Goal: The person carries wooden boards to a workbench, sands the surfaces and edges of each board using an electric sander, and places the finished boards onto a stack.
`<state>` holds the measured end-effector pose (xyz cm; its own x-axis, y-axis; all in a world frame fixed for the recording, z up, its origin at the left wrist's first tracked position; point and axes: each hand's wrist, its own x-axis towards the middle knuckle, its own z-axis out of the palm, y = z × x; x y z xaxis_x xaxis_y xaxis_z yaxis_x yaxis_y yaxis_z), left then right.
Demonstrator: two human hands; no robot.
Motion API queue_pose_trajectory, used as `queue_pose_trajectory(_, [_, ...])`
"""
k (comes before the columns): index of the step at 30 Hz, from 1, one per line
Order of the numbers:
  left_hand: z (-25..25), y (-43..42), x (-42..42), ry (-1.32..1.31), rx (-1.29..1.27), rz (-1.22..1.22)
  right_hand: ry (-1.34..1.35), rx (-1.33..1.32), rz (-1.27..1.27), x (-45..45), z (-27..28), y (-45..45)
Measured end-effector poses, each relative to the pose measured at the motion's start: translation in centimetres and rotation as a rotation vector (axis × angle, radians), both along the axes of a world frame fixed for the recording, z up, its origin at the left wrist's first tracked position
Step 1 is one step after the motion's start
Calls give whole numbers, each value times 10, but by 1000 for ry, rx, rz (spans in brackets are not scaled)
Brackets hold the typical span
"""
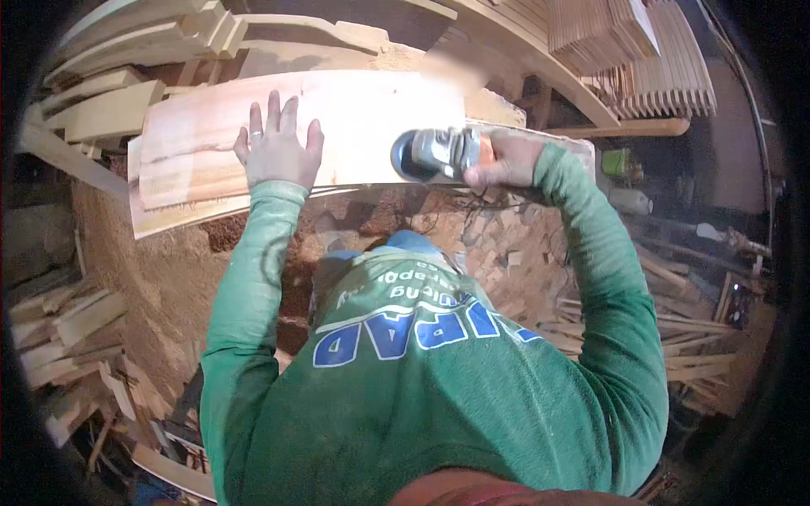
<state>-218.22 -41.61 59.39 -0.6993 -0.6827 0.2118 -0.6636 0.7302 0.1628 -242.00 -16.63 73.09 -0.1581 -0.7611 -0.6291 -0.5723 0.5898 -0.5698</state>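
A pale wooden board [354, 126] with a curved lower edge lies across in front of me, on top of another board [152, 221] whose edge shows beneath. My left hand [280, 152] rests flat on its left part, fingers spread, a ring on one finger. My right hand [506, 160] is wrapped round the body of an angle grinder [443, 153]. The grinder's round disc lies over the right part of the board; whether it touches the wood I cannot tell.
Stacked cut boards [135, 51] stand at the back left, and slatted wooden pieces [666, 76] at the back right. Sawdust and small offcuts [498, 240] cover the floor below. Wood scraps [76, 329] lie at left. A green container [620, 164] sits at right.
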Motion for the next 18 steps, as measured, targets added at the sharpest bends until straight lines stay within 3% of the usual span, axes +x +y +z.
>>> queue_pose_trajectory(2, [1, 1, -3, -5, -1, -13, 3, 69, -122, -19, -1, -13])
queue_pose_trajectory(4, [-3, -1, 6, -6, -6, -10, -41, 15, -292, -49, -43, -22])
queue_pose_trajectory(5, [-4, -2, 9, -9, -14, -6, -99, -76, -344, -39, -26, -36])
queue_pose_trajectory(7, [-8, -3, 17, -6, -24, -1, 77, 37, -384, -62, -39, -46])
queue_pose_trajectory(10, [2, 5, -11, -22, -31, -7, -20, 46, -403, -84, -21, -20])
queue_pose_trajectory(11, [2, 5, -9, -29, -23, -3, -175, -77, -376, -64, -14, -8])
queue_pose_trajectory(14, [4, 5, -7, -50, -28, 9, -17, 28, -89, -28, -2, 27])
queue_pose_trajectory(15, [3, 7, -10, -64, -32, 7, -169, -27, -63, -17, 0, 38])
queue_pose_trajectory(18, [5, 8, -7, -105, -49, 4, -63, 33, 57, -19, -8, 43])
